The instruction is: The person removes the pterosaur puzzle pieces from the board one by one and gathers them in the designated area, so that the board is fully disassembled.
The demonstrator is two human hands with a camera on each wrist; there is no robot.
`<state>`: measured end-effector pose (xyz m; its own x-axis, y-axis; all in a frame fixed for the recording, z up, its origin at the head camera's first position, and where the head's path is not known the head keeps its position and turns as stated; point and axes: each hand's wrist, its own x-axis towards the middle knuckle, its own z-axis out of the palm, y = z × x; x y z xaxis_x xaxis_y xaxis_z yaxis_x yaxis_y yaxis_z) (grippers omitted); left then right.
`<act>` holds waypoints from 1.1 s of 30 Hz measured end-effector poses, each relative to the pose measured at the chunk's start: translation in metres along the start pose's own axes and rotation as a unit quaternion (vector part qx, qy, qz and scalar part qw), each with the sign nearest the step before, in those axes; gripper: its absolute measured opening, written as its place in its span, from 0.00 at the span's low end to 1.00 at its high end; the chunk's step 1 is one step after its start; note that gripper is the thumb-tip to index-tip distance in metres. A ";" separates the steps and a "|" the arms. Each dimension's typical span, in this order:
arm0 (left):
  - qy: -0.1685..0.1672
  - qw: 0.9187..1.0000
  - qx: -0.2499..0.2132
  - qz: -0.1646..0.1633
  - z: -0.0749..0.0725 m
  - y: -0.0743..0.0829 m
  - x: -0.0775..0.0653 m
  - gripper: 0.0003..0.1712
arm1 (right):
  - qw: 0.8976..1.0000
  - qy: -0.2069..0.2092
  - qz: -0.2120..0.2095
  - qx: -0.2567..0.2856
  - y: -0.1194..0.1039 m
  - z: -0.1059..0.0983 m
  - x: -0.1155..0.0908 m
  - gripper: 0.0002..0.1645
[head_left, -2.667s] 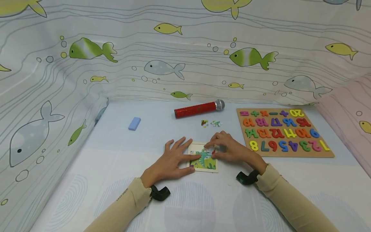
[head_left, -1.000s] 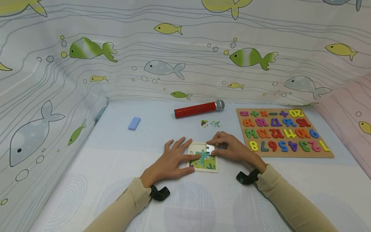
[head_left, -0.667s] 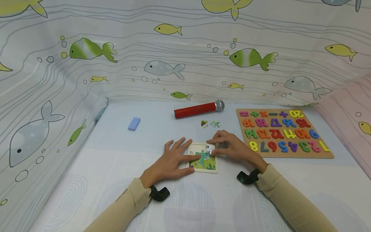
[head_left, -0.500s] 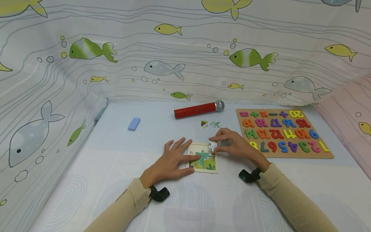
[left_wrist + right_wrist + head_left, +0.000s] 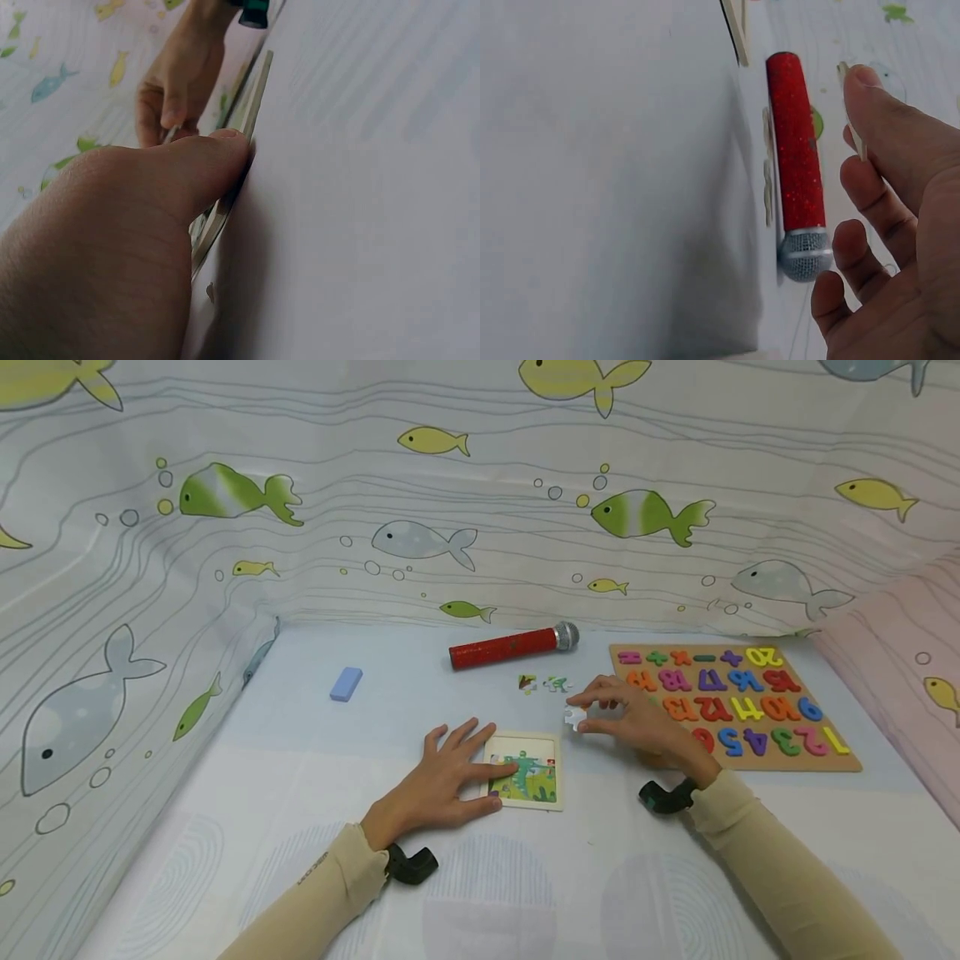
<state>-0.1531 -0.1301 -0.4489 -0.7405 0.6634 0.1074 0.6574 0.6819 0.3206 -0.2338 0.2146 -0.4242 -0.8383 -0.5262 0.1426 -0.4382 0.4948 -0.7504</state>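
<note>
My left hand [image 5: 442, 781] lies spread over the left side of a small wooden jigsaw tray [image 5: 525, 736], one finger reaching onto its green dinosaur picture. In the left wrist view the thumb [image 5: 217, 161] presses along the tray's edge [image 5: 259, 94]. The top strip of the tray is bare wood. My right hand [image 5: 637, 718] pinches a puzzle piece [image 5: 574, 717] between thumb and fingers, up and to the right of the tray. Its pale side faces the head camera; edge-on, the piece [image 5: 856, 124] appears in the right wrist view.
Two loose puzzle pieces [image 5: 527, 683] lie beyond the tray. Behind them is a red microphone [image 5: 502, 649]. A blue block [image 5: 347, 684] sits at the left. On the right, a number board [image 5: 750, 760] is partly covered by my right hand. Fish-patterned cloth [image 5: 337, 577] walls the table.
My right hand has lifted the puzzle piece off the tray's upper right corner and carried it up and to the right, baring that strip. The left hand has stayed put.
</note>
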 end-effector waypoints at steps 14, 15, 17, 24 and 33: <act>0.004 1.000 -0.009 0.005 0.000 -0.001 -0.003 0.30 | 0.999 0.000 0.045 -0.014 0.022 -0.032 0.015 0.20; 0.004 1.000 -0.011 0.005 -0.001 -0.001 -0.003 0.30 | 0.999 -0.001 0.045 -0.014 0.023 -0.033 0.016 0.20; 0.003 1.000 -0.011 0.007 -0.001 0.000 -0.003 0.30 | 0.999 -0.002 0.040 -0.013 0.025 -0.035 0.017 0.20; 0.011 1.000 -0.002 0.012 -0.001 0.000 -0.002 0.30 | 1.000 -0.004 0.027 -0.009 0.033 -0.038 0.020 0.22; 0.010 1.000 -0.001 0.008 -0.001 0.001 -0.003 0.29 | 0.999 -0.018 0.046 0.008 0.037 -0.039 0.025 0.26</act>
<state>-0.1504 -0.1313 -0.4479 -0.7331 0.6675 0.1305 0.6683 0.6712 0.3207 -0.2830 0.2465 -0.4233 -0.8630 -0.5028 0.0494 -0.3535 0.5311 -0.7701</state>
